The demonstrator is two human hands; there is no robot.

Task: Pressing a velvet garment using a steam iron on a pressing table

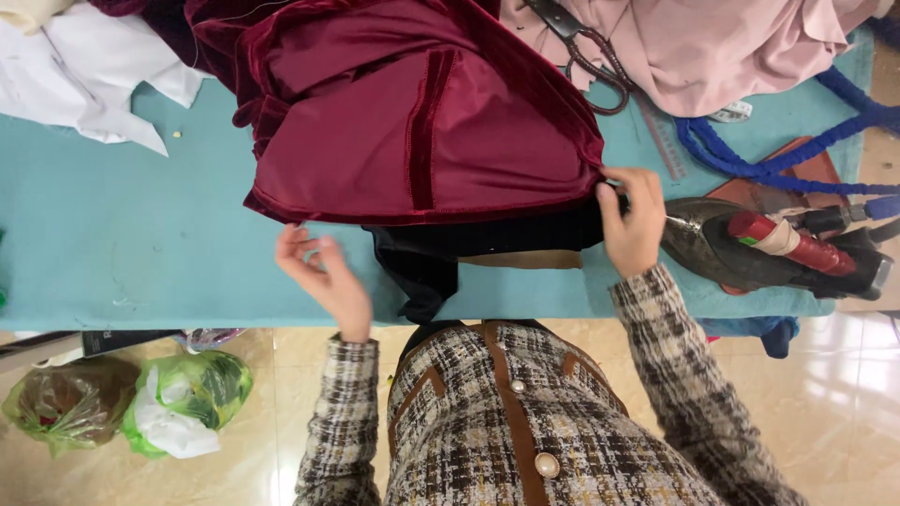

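A dark red velvet garment (422,112) lies spread on the teal table (122,234), its shiny lining turned up. Under its near edge sits a black cloth (441,253) that hangs over the table's front. My right hand (630,217) pinches the garment's right corner at the hem. My left hand (319,267) hovers just below the garment's left hem, fingers apart and holding nothing. My sleeves are checked tweed.
A heavy iron (750,248) with a red handle rests on a pad right of my right hand. Black scissors (586,52) lie on pink fabric (712,47) at the back. Blue cord (778,159), white cloth (84,75) and green bags (178,398) on the floor are also around.
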